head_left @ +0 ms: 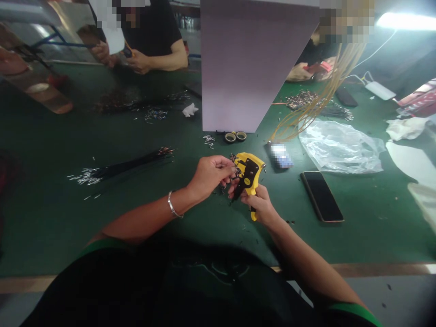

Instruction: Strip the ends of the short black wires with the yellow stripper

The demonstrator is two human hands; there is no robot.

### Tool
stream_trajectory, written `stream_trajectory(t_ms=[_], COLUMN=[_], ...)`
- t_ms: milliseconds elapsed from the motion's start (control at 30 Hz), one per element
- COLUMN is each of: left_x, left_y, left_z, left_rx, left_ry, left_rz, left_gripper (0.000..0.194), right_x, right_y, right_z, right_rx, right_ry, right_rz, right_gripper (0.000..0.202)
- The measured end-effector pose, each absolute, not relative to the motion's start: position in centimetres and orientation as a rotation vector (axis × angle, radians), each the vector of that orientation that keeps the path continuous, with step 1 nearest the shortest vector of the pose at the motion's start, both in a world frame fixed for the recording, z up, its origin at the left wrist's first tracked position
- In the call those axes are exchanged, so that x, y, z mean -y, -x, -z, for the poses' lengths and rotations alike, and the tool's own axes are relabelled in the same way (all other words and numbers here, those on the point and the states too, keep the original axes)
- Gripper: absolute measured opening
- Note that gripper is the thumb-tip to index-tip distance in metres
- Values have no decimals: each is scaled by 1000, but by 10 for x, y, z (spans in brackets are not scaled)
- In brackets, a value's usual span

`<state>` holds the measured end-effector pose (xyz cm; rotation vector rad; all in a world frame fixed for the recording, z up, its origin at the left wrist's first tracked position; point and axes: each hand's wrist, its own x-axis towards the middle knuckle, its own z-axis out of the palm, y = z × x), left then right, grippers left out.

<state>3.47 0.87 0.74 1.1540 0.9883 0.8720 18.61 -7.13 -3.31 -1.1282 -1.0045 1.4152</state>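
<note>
My right hand is closed around the handles of a yellow and black wire stripper, its head tilted up and away from me. Right beside the tool's jaws, my left hand has its thumb and fingers pinched together. What the pinch holds is too small and covered to make out. Small dark and shiny bits lie under and around both hands. To the left, a bundle of black wires with metal terminals at its near end rests on the green table.
A pale upright panel stands ahead, with two tape rolls at its foot. On the right lie a phone, a clear plastic bag and a small dark device. Yellow wires hang down there. Two people work across the table.
</note>
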Motion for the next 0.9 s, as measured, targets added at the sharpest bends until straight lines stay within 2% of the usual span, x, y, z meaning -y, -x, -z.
stream_trajectory(t_ms=[367, 733, 900], left_x=[-4, 4, 5], left_y=[-32, -36, -37], left_z=[-12, -11, -7], left_rx=[-924, -905, -897], left_ry=[-1191, -1209, -1166], left_rz=[-739, -673, -672], left_gripper=[11, 16, 14], right_x=[69, 71, 70], right_y=[-194, -193, -192], right_z=[37, 40, 40], right_rx=[974, 1098, 1113], right_ry=[1131, 1154, 1182], right_rz=[-1334, -1319, -1332], right_gripper=[34, 17, 18])
